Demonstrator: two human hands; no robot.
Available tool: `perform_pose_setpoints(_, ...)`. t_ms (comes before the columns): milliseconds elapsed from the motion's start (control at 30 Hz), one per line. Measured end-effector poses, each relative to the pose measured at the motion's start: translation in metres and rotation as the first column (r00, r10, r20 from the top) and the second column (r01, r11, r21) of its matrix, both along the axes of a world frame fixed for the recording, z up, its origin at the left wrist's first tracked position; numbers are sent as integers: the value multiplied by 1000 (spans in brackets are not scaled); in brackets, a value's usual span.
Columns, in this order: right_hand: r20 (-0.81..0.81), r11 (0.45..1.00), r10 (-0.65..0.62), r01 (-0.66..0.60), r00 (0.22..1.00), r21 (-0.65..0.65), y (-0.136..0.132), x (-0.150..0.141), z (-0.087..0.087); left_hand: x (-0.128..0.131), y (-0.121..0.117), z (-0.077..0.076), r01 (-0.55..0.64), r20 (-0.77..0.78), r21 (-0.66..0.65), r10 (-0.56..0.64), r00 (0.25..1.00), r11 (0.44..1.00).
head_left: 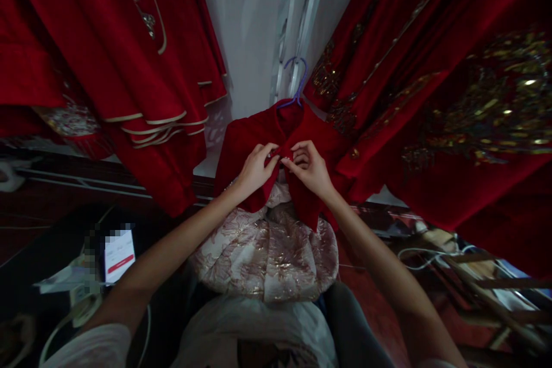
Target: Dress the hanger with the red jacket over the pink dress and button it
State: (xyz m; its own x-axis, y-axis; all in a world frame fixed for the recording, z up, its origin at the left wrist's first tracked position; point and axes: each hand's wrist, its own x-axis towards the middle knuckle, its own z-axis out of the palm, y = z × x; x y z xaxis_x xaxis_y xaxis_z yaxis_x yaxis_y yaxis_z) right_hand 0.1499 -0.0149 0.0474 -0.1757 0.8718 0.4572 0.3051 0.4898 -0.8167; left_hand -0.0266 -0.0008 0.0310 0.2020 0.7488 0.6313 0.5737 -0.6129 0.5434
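Note:
A small red jacket (pixel 254 132) hangs in front of me on a purple hanger (pixel 302 77). At its front opening, just below the collar, my left hand (pixel 259 168) pinches the cloth between thumb and fingers. My right hand (pixel 311 169) is closed on the opposite front edge, its fingertips almost meeting those of the left. Whatever fastening lies between the fingertips is too small and dark to make out. Beneath the jacket's open lower front spreads a puffy pale pink brocade skirt (pixel 267 253) with gold glints, resting over my lap.
Red garments with cream edging (pixel 164 98) hang at left. More red garments with gold sequins (pixel 495 103) hang at right. A lit phone (pixel 118 256) lies on a dark surface at lower left, near a white cable. A wooden rack (pixel 487 299) stands at lower right.

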Motion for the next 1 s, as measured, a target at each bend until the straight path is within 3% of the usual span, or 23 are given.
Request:
perform_pose_setpoints(100,61,999,-27,24,998,47,0,-2,-2,-6,4,-4,-26,35,-26,27,999,999)
perform_pose_setpoints(200,87,1000,-2,-1,996,28,4,-2,-3,-6,6,-6,16,168,-66,-5,986,998)
perform_pose_setpoints(300,143,995,-89,81,986,57,10,-1,-2,-4,6,-4,53,261,-94,-26,965,994)
perform_pose_setpoints(467,359,968,-209,140,910,211,17,1,-5,1,3,-1,76,244,-92,-51,969,993)
perform_pose_setpoints(600,348,941,-283,188,894,280,20,2,-8,1,2,-3,116,237,-99,-90,967,988)
perform_pose_setpoints(800,188,984,-162,144,969,105,21,6,-5,-1,10,-7,118,275,-131,-78,958,984)
perform_pose_setpoints(1000,-44,989,112,-115,993,-92,17,9,0,5,14,-10,171,269,-144,-128,955,975)
